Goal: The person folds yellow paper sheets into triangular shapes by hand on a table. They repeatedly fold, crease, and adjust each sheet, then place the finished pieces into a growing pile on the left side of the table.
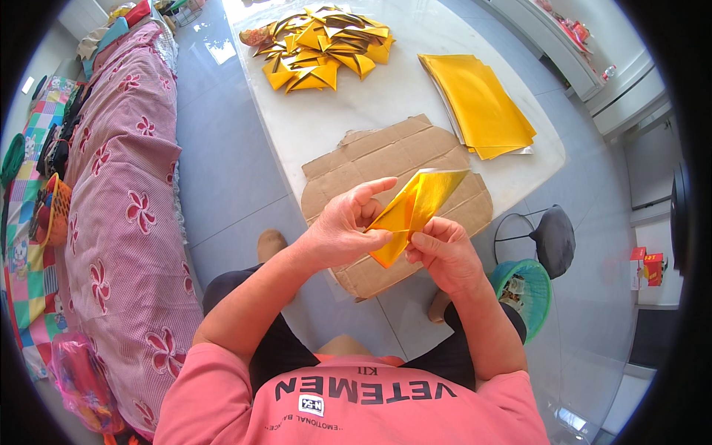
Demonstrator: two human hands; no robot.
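Note:
Above a flattened piece of corrugated cardboard (389, 153), both hands hold one partly folded sheet of gold foil paper (431, 194). My left hand (347, 225) pinches its left edge, the thumb against the paper and the index finger stretched out past it. At the lower right edge, the thumb and fingers of my right hand (448, 250) grip the sheet. Further off lies a pile of folded gold paper pieces (328, 47). A stack of flat gold foil sheets (481, 105) rests to the right of the cardboard.
The cardboard lies on a white marble-look table (400, 94). A reddish round object (255, 36) touches the pile's left side. Near my right knee stand a green lined waste bin (534, 317) and a black-seated stool (553, 239). A pink flowered cloth (122, 183) covers furniture on the left.

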